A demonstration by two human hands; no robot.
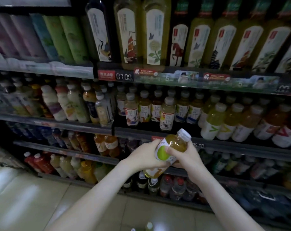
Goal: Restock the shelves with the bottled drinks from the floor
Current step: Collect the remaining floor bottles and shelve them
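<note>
Pale floor tiles (29, 197) lie at my left, below dim shelves (58, 125) packed with drinks. My left hand (146, 156) and right hand (187, 155) both grip a tilted bottle (178, 144) of yellow tea in front of the middle shelves. The bottle tops (149, 226) near my elbows are cut off by the bottom edge.
</note>
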